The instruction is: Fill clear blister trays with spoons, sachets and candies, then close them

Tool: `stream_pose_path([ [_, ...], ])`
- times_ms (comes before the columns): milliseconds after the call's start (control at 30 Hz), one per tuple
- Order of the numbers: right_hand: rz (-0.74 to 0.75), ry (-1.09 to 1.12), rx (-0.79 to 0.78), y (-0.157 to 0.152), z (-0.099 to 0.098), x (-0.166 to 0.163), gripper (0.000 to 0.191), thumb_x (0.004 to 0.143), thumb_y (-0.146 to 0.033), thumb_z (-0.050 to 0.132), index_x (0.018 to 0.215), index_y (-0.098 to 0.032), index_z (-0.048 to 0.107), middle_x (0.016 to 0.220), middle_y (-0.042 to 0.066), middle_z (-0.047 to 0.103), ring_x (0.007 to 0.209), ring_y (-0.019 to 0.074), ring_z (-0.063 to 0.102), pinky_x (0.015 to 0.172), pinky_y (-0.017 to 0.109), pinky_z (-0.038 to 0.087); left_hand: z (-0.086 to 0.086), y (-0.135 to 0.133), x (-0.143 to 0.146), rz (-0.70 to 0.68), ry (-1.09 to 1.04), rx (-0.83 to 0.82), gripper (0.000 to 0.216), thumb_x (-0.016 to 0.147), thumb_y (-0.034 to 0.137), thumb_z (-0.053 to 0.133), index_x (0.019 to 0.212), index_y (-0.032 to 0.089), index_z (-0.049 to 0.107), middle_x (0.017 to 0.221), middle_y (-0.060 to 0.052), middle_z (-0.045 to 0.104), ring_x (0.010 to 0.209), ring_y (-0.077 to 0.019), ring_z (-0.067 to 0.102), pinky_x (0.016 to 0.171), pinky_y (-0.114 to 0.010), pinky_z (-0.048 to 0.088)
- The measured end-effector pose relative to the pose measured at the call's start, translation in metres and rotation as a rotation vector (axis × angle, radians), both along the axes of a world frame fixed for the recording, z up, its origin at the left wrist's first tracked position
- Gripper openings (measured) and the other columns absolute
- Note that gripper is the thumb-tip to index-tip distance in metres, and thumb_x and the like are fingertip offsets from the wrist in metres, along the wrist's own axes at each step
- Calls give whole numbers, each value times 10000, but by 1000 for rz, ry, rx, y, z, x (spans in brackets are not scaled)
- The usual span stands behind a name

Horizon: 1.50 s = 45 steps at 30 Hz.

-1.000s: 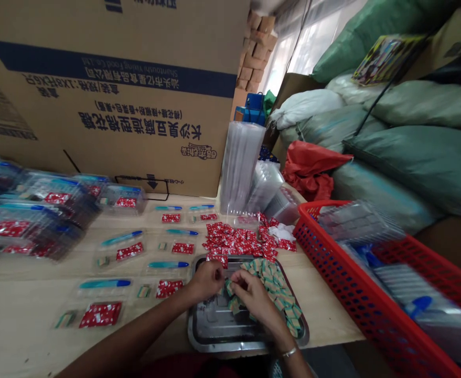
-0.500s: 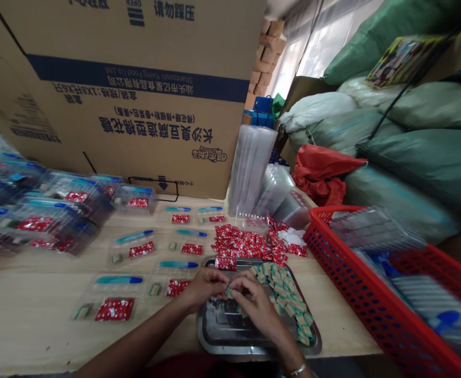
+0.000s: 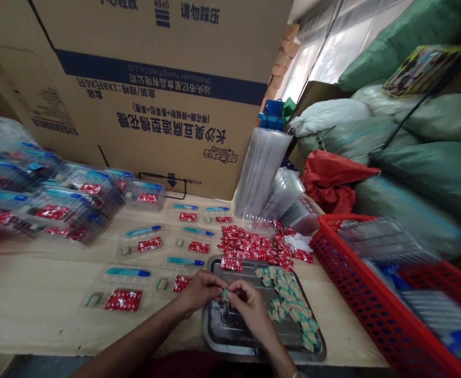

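Note:
Over the left part of a metal tray, both hands meet at a small green-and-tan piece. My left hand pinches it from one side between thumb and fingertips. My right hand grips its other side, also in a pinch. Many similar green-and-tan pieces lie heaped along the tray's right half. Beyond the tray's far rim is a pile of red dotted packets. To the left, clear plastic trays each hold a blue pen, a red packet and a small green-and-tan piece.
Filled clear packs are stacked at the far left. A large cardboard box stands behind the table. Nested clear plastic trays rise at the back, and a red basket holding plastic packs borders the right side. Sacks are piled beyond.
The camera view has turned slightly left, so most things appear farther right. Both hands stay pinched on the small piece over the tray, and my right hand has shifted a little left relative to the tray.

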State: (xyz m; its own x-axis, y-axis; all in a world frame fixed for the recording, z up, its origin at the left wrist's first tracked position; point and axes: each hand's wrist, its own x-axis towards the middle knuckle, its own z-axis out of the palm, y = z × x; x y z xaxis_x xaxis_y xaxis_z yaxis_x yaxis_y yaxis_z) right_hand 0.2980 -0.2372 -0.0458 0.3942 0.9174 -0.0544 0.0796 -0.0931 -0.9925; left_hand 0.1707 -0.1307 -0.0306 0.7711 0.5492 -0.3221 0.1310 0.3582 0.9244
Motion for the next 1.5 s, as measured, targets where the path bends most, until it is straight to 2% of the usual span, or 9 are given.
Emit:
stream_pose_path([
  [167,-39,3,36,14,1,-14,378,694,-542,673,750,-175,602,669,8,608,615,145,539,578,248,415,6,3,-17,-18,-136,49,267,549,322,790,736,140,733,676,-24,688,642,-138,584,657,-242,436],
  [300,40,-60,48,35,7,-29,324,715,-482,653,812,-174,630,706,22,629,659,164,567,603,260,438,-4,11,-31,274,-154,2,348,488,288,816,781,142,697,616,-1,668,548,-125,569,573,-235,437],
  [433,200,-281,97,66,18,-51,116,734,-267,579,790,-189,646,757,25,635,701,167,582,629,262,445,-8,26,-54,476,-136,19,372,489,299,797,795,139,659,603,-5,664,547,-139,587,574,-250,454],
  [600,386,-453,100,145,34,-64,115,687,-106,567,765,-172,622,699,-15,629,653,137,591,600,233,451,8,48,-100,584,-25,340,390,609,320,680,963,162,640,769,-55,709,723,-198,648,681,-309,494],
  [767,288,-577,87,259,39,-57,75,835,-182,563,809,-128,608,767,-17,620,750,137,608,695,263,480,9,56,-158,772,276,816,321,678,338,605,954,193,680,955,-86,709,927,-260,642,856,-416,495],
  [900,270,-703,-8,311,23,-60,196,880,-307,583,804,-129,609,789,-9,627,716,128,605,687,302,508,-13,51,-201,808,357,903,217,758,393,579,818,227,704,771,-44,705,746,-222,667,699,-328,551],
  [1033,286,-837,-84,322,1,-65,178,881,-273,579,782,-133,622,798,3,655,760,137,618,745,325,494,-29,46,-220,925,351,856,300,762,511,590,771,233,701,712,-26,690,674,-201,664,604,-262,548],
  [1233,343,-1017,-83,322,-4,-65,141,866,-120,503,851,-123,644,897,66,671,858,174,605,784,316,434,-21,48,-202,766,391,902,247,835,419,523,802,237,686,738,-30,682,708,-202,656,648,-281,544],
  [1500,441,-1117,-12,326,13,-58,173,813,-71,501,888,-152,634,971,81,622,875,174,548,762,254,377,-19,56,-191,524,534,1260,140,769,205,526,802,238,659,841,-51,674,799,-218,613,713,-343,523],
])
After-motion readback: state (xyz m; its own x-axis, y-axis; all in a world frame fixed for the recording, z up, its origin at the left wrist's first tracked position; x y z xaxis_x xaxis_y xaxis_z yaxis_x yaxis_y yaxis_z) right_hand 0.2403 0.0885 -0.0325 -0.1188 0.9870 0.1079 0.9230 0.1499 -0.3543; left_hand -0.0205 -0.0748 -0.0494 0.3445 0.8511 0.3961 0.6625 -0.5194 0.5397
